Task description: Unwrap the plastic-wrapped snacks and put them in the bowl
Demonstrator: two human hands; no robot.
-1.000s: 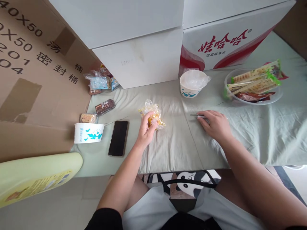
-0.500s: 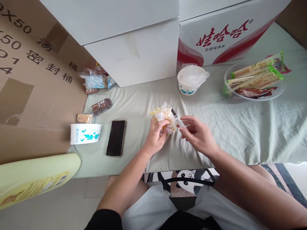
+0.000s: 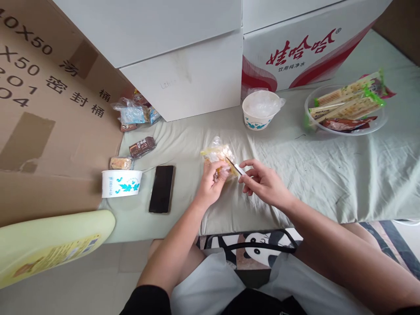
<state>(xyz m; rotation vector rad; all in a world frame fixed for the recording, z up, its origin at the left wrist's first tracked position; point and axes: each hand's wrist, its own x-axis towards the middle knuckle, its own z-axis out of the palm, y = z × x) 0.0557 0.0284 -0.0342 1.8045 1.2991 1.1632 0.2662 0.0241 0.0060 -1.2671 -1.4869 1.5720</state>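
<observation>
My left hand (image 3: 212,183) is closed on a crinkled clear-and-yellow plastic snack packet (image 3: 220,153), pinching its lower side between thumb and fingers. What lies inside the packet is hard to make out. A small white-handled knife (image 3: 240,171) is in the grip of my right hand (image 3: 262,181), held between thumb and fingers. Its thin dark blade points up and left and lies against the packet's right side. Both hands are over the cloth-covered table (image 3: 278,157), near its front edge.
A black phone (image 3: 162,189) lies at left, beside a white paper bowl (image 3: 122,183) and several wrapped snacks (image 3: 142,147). Behind stand another paper bowl with plastic film (image 3: 259,120), a clear bowl of snack packs (image 3: 348,130) and white boxes (image 3: 183,83). A cardboard box (image 3: 59,144) borders the left.
The knife has turned and moved left, so its blade now meets the packet. My left hand and the packet have shifted slightly left. The camera view has moved a little.
</observation>
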